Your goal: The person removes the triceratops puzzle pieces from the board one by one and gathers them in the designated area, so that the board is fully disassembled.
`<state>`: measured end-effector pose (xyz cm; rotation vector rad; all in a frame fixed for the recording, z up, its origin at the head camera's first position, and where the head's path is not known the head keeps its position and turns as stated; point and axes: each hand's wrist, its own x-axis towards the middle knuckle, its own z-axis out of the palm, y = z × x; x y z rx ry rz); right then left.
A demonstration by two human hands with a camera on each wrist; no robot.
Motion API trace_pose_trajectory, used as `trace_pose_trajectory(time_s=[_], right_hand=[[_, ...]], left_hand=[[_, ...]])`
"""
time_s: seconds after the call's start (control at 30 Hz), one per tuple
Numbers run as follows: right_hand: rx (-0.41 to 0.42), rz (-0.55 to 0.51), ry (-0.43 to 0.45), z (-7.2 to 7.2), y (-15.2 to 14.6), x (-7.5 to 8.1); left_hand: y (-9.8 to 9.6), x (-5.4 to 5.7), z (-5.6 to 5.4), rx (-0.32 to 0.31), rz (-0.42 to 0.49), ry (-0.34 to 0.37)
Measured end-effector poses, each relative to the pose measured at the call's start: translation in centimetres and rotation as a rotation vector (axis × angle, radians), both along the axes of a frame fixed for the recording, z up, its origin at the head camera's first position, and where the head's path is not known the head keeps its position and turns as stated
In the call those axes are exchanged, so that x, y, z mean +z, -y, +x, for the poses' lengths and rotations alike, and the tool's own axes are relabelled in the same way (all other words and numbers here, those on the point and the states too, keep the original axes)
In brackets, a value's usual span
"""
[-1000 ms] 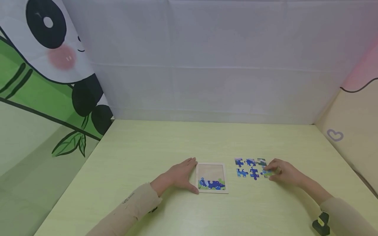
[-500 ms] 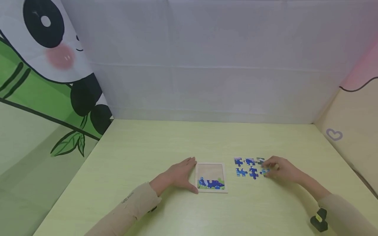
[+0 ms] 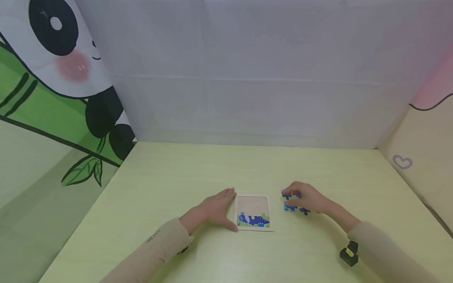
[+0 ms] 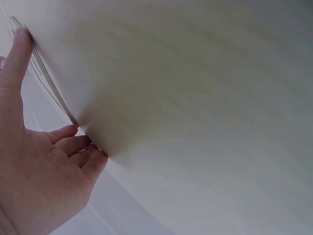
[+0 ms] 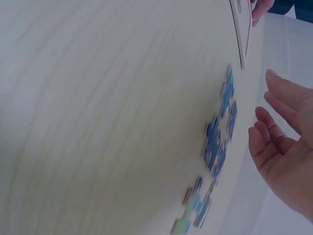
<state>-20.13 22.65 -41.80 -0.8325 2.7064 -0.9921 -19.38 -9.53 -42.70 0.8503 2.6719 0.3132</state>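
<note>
The left hand (image 3: 217, 210), spread, touches the left edge of the puzzle frame (image 3: 252, 205). Right of the frame, the right hand (image 3: 307, 196) hides several loose pieces (image 5: 212, 142) from the head view; the right wrist view shows them on the worktop (image 5: 98, 107), clear of its parted fingers.

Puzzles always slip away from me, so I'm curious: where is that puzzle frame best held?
Probably by its right rim, coming in low from the right. The puzzle frame lies flat and thin, the left hand rests against its left edge, and bare table separates the right rim from the loose puzzle pieces. Gripping the rim should also avoid the fitted pieces inside.
</note>
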Motion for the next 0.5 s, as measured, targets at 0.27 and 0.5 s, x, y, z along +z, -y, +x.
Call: trace_pose_trajectory(time_s=[0.27, 0.5], right_hand=[[0.070, -0.003, 0.057, 0.0, 5.5, -0.1], [0.056, -0.014, 0.144, 0.3, 8.8, -0.9]], left_hand=[[0.0, 0.2, 0.1, 0.007, 0.005, 0.005], [0.0, 0.2, 0.1, 0.017, 0.013, 0.018]])
